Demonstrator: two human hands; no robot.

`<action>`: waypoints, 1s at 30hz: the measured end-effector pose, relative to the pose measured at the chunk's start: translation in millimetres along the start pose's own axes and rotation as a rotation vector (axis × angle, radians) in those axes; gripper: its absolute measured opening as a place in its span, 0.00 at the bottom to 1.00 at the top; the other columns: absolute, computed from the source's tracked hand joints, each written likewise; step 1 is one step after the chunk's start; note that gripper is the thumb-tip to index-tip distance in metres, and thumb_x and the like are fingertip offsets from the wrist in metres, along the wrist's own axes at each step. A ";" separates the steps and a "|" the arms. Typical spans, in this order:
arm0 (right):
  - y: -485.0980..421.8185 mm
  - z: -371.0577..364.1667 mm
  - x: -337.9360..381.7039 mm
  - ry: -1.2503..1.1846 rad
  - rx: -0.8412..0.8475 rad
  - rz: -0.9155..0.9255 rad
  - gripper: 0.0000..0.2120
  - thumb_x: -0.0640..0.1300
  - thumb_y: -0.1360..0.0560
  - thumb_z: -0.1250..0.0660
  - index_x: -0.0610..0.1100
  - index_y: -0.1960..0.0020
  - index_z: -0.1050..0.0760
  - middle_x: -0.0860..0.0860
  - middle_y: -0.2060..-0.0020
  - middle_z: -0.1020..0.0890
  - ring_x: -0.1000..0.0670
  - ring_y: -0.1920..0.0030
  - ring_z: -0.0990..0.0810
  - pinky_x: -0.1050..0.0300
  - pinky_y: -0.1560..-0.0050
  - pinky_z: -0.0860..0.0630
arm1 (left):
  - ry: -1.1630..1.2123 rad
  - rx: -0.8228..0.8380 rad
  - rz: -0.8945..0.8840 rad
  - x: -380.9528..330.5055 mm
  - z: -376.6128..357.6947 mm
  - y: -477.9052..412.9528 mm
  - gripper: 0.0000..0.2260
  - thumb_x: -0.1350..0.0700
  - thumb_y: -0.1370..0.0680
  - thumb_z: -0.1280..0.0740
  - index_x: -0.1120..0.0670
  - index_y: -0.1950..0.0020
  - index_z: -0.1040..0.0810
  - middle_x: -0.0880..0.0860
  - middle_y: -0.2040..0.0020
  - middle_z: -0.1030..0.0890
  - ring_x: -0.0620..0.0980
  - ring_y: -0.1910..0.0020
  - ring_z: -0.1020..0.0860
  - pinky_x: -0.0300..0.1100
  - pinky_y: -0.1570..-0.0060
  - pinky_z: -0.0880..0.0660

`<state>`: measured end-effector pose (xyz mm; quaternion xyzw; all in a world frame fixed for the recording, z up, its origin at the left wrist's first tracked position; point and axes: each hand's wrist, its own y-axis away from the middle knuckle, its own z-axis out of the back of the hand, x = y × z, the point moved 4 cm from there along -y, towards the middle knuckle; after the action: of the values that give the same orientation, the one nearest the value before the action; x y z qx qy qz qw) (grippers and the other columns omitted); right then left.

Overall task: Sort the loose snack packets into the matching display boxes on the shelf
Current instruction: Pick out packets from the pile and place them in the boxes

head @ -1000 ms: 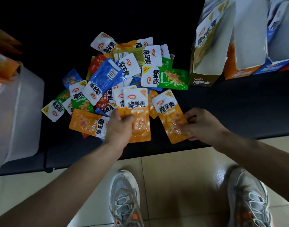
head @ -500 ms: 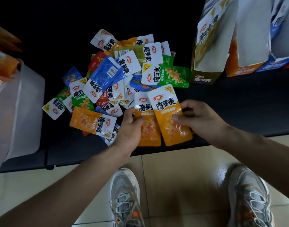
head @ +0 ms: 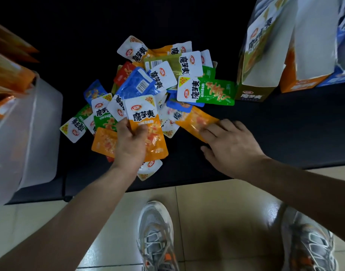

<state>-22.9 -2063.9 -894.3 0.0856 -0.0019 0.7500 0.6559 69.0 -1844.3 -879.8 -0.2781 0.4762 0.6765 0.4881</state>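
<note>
A heap of loose snack packets (head: 158, 83) in orange, green, blue, olive and red lies on the dark shelf (head: 285, 133). My left hand (head: 131, 141) grips orange packets (head: 148, 130) stacked together at the heap's near edge. My right hand (head: 232, 141) lies flat with straight fingers, its fingertips touching another orange packet (head: 195, 122) that sticks out from under the heap. At the back right stand the display boxes: an olive box (head: 253, 75), an orange box (head: 296, 83) and a blue box (head: 339, 75).
A translucent plastic bin (head: 27, 130) stands at the left with orange packaging (head: 9, 71) behind it. The shelf's front edge runs just below my hands. Tiled floor (head: 216, 212) and my two grey shoes lie beneath.
My right hand passed its orange packet to the left hand's stack, then reached to another orange packet in the heap. My left hand lifted its stack slightly up and left.
</note>
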 end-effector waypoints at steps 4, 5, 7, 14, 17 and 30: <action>9.0 10.9 -11.3 0.077 -0.177 -0.107 0.17 0.55 0.24 0.34 0.44 0.44 0.22 0.45 0.50 0.21 0.40 0.50 0.25 0.44 0.50 0.30 | -0.034 0.046 0.011 12.4 -6.1 6.7 0.14 0.53 0.17 0.35 0.50 0.32 0.31 0.47 0.49 0.19 0.50 0.50 0.18 0.45 0.56 0.22; 6.8 11.2 -15.9 0.061 -0.132 -0.161 0.20 0.57 0.25 0.32 0.45 0.41 0.23 0.44 0.46 0.23 0.40 0.47 0.26 0.43 0.48 0.30 | -0.033 0.062 0.014 13.5 -8.2 8.2 0.15 0.53 0.17 0.36 0.50 0.31 0.31 0.48 0.48 0.19 0.49 0.50 0.18 0.43 0.58 0.23; 2.5 7.4 -22.5 -0.034 0.049 -0.250 0.33 0.64 0.27 0.32 0.48 0.29 0.32 0.45 0.36 0.29 0.42 0.37 0.30 0.43 0.40 0.31 | -0.030 0.091 0.026 13.2 -12.3 11.8 0.17 0.52 0.17 0.36 0.50 0.29 0.33 0.49 0.45 0.20 0.47 0.50 0.19 0.40 0.61 0.24; 2.7 5.0 -24.2 -0.222 0.306 -0.307 0.19 0.66 0.27 0.33 0.54 0.46 0.31 0.52 0.49 0.25 0.48 0.49 0.23 0.53 0.53 0.30 | -0.032 0.122 0.047 16.4 -18.1 18.8 0.16 0.52 0.17 0.36 0.49 0.30 0.34 0.46 0.46 0.20 0.41 0.55 0.20 0.38 0.64 0.23; 14.5 8.8 -25.5 -0.739 0.300 -0.463 0.16 0.60 0.19 0.41 0.49 0.56 0.27 0.53 0.62 0.19 0.55 0.64 0.20 0.59 0.66 0.30 | -0.025 0.139 0.057 14.4 -22.5 20.7 0.16 0.52 0.16 0.37 0.50 0.29 0.34 0.48 0.46 0.19 0.44 0.54 0.18 0.41 0.62 0.20; 11.5 8.3 10.4 -1.512 0.249 -0.514 0.14 0.46 0.25 0.27 0.51 0.41 0.23 0.54 0.49 0.15 0.53 0.50 0.15 0.52 0.53 0.17 | 0.150 0.326 0.120 5.0 -52.3 60.7 0.07 0.48 0.16 0.38 0.36 0.41 0.28 0.47 0.44 0.18 0.52 0.44 0.18 0.57 0.44 0.20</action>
<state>-34.5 -2056.3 -883.5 0.6398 -0.3418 0.3096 0.6147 6.4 -1894.5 -881.9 -0.2162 0.6300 0.5958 0.4488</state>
